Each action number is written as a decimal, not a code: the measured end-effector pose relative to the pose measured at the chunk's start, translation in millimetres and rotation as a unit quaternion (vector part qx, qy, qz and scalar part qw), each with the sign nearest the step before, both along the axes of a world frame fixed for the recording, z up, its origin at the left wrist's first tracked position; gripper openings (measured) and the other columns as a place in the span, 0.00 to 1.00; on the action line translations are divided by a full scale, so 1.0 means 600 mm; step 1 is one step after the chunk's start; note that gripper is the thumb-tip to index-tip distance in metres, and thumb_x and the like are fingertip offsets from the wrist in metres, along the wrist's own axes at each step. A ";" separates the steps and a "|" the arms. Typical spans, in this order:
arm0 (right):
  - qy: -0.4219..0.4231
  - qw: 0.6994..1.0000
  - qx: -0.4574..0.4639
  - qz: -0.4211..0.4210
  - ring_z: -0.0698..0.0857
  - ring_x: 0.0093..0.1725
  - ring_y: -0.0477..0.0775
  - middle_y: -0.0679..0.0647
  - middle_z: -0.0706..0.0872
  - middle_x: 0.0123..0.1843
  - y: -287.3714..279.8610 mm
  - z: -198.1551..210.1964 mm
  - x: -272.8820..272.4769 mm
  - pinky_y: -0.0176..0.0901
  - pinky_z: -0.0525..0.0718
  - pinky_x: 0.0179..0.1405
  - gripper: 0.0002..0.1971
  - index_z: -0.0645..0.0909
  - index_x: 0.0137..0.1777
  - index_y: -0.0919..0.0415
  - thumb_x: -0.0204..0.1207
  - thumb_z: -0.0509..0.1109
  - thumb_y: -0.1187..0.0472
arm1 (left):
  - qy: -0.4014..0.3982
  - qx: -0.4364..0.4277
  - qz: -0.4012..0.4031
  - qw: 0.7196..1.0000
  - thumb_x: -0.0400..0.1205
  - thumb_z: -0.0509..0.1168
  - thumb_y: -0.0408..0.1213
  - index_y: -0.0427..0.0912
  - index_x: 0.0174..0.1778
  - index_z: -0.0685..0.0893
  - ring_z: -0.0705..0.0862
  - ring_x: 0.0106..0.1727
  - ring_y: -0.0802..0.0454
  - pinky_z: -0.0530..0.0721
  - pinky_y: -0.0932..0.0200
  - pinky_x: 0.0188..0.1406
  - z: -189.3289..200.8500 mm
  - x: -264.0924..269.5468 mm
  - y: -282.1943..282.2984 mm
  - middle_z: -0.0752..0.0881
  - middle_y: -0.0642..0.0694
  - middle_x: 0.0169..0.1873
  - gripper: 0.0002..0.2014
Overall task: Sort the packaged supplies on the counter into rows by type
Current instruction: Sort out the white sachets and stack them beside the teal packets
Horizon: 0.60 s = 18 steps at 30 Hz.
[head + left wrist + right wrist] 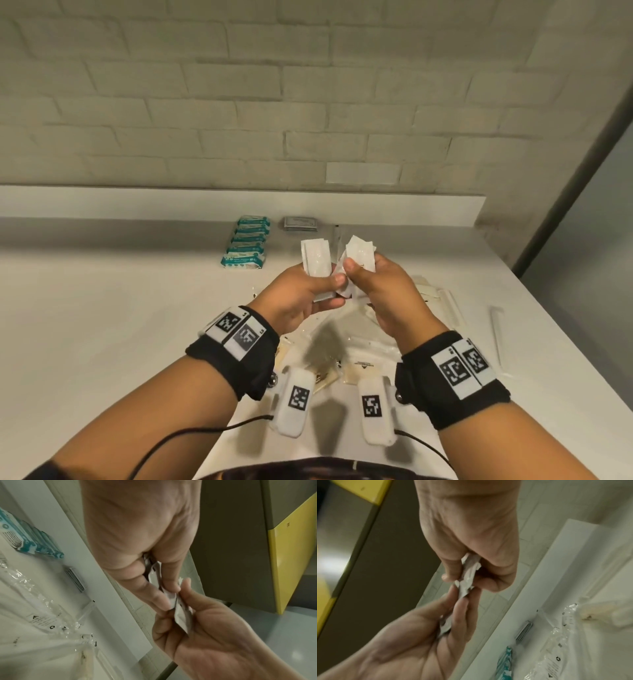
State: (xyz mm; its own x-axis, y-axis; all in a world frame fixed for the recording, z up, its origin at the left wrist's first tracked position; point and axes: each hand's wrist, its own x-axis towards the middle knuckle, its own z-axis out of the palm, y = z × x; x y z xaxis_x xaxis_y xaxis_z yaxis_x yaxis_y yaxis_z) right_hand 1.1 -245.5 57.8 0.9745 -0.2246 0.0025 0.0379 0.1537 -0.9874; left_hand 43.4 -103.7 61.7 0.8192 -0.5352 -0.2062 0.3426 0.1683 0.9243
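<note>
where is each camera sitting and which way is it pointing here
Head: worn on the head, looking forward and down at the counter and brick wall; shows both forearms, the left hand and right hand holding white packets.
Left wrist: on the left wrist, looking along the left hand toward the right hand.
Right wrist: on the right wrist, looking along the right hand toward the left hand.
Shared: all three show both hands, the packets and the teal packs.
</note>
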 end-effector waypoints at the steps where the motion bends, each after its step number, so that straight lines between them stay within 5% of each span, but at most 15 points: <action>1: -0.008 1.000 -0.003 -0.024 0.89 0.50 0.60 0.62 0.90 0.52 0.003 0.000 0.002 0.50 0.87 0.52 0.11 0.81 0.60 0.65 0.80 0.69 0.63 | 0.002 -0.003 -0.006 1.000 0.82 0.65 0.27 0.31 0.61 0.82 0.88 0.47 0.46 0.91 0.61 0.42 0.002 -0.001 -0.001 0.87 0.38 0.48 0.12; 4: -0.031 0.994 0.049 -0.087 0.88 0.42 0.62 0.62 0.88 0.44 -0.009 0.004 0.005 0.52 0.87 0.44 0.07 0.79 0.56 0.65 0.79 0.69 0.69 | 0.036 -0.028 -0.024 0.999 0.85 0.55 0.25 0.30 0.63 0.80 0.88 0.50 0.38 0.89 0.55 0.48 0.007 0.001 0.000 0.87 0.32 0.51 0.13; 7: -0.035 0.993 0.059 -0.096 0.86 0.33 0.56 0.58 0.85 0.36 -0.037 0.007 0.003 0.47 0.85 0.35 0.05 0.78 0.52 0.63 0.79 0.67 0.70 | 0.025 -0.027 -0.040 0.999 0.87 0.54 0.27 0.32 0.64 0.79 0.90 0.52 0.40 0.89 0.55 0.47 0.005 0.008 0.007 0.88 0.32 0.55 0.14; 13: -0.012 0.992 0.124 -0.003 0.85 0.27 0.46 0.49 0.83 0.29 -0.043 0.015 0.003 0.42 0.83 0.30 0.02 0.78 0.49 0.58 0.82 0.65 0.65 | 0.001 -0.019 0.023 1.000 0.85 0.62 0.37 0.39 0.53 0.82 0.89 0.34 0.53 0.82 0.67 0.24 -0.004 0.016 0.003 0.91 0.46 0.35 0.06; 16: -0.023 0.980 0.187 0.071 0.86 0.27 0.47 0.50 0.85 0.29 -0.039 0.017 0.005 0.41 0.85 0.28 0.08 0.78 0.58 0.63 0.82 0.62 0.67 | 0.013 -0.026 -0.001 1.000 0.84 0.62 0.40 0.39 0.46 0.81 0.83 0.26 0.56 0.76 0.68 0.19 0.000 0.020 0.000 0.86 0.47 0.28 0.08; 18: -0.039 0.971 0.201 0.125 0.88 0.34 0.53 0.56 0.90 0.39 -0.032 0.015 0.011 0.45 0.87 0.36 0.20 0.76 0.67 0.66 0.76 0.70 0.63 | 0.024 -0.016 -0.041 0.999 0.84 0.62 0.41 0.39 0.45 0.82 0.81 0.24 0.57 0.74 0.69 0.18 0.004 0.018 -0.002 0.84 0.48 0.27 0.09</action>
State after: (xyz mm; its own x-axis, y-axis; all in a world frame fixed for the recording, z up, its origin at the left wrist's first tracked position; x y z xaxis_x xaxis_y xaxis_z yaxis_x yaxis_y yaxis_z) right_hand 7.5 -264.8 66.6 0.9990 0.0214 0.0392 0.0215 0.5399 -0.8415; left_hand 54.2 -105.1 64.2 0.7612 -0.6076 -0.2267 0.4011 0.1664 0.9008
